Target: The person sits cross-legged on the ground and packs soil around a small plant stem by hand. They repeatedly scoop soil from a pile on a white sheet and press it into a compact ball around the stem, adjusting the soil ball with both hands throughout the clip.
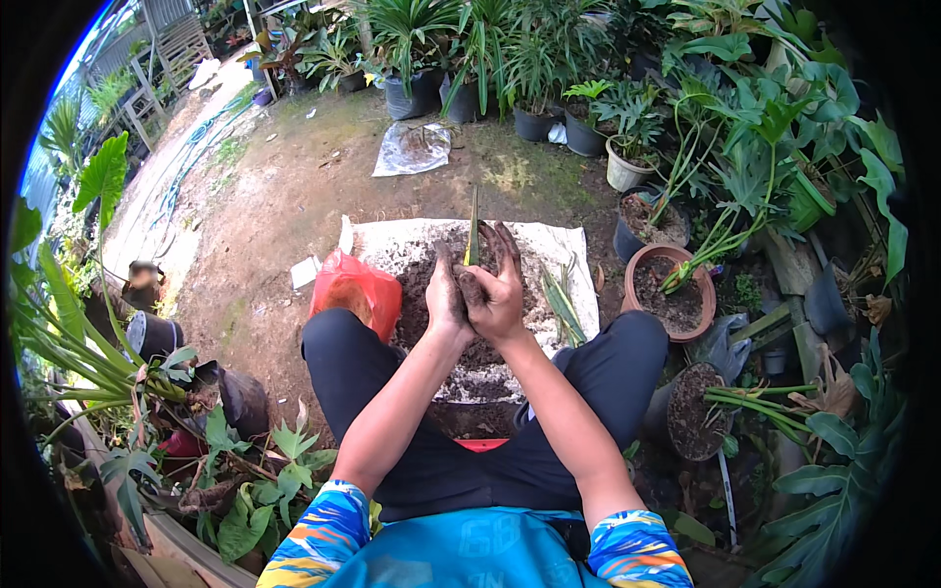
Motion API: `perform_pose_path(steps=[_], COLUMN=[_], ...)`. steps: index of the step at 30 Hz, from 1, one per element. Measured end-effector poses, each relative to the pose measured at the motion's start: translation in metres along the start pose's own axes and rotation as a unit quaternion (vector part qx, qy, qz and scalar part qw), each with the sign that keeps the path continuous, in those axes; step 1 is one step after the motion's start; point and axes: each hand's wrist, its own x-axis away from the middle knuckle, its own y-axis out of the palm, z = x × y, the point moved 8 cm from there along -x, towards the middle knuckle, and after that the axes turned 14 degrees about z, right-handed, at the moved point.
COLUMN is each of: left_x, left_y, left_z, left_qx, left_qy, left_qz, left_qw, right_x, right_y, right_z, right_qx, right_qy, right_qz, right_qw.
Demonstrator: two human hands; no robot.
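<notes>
My left hand (445, 294) and my right hand (497, 295) are cupped together, palms facing, over dark soil (414, 298). Soil smears the fingers of both. Between them a snake plant leaf (473, 229) with a yellow edge sticks out, pointing away from me. Its base is hidden inside my hands. The soil lies on a white sheet (566, 246) spread on the ground. More snake plant leaves (562, 305) rest on the sheet to the right of my right hand. An open red plastic bag (358, 288), with brownish contents, stands left of my left hand.
My bent knees flank the sheet. A terracotta-coloured pot (632, 283) and a black pot (625, 239) stand at right. Clear plastic (413, 149) lies on the ground ahead, before a row of potted plants (414, 92). A blue hose (195, 140) runs at far left.
</notes>
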Motion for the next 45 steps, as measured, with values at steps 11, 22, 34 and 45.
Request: perform_pose_path(steps=[11,22,34,45], left_x=[0.012,0.017,0.024,0.014], left_y=[0.011,0.026,0.014,0.023], left_z=[-0.002,0.007,0.032,0.025], left_qx=[0.052,-0.01,-0.189,0.024], left_qy=[-0.04,0.089,0.38,0.134], left_qz=[-0.015,-0.114,0.009,-0.087], left_qw=[0.998,0.989,0.905,0.987], right_x=[0.002,0.013,0.035,-0.003], right_y=[-0.011,0.021,0.009,-0.003], right_z=[0.006,0.021,0.043,0.017], right_qx=[-0.038,-0.444,-0.243,-0.2], right_qy=[0.029,0.423,0.415,0.297], right_qz=[0.063,0.015,0.034,-0.03], right_qw=[0.997,0.79,0.876,0.933])
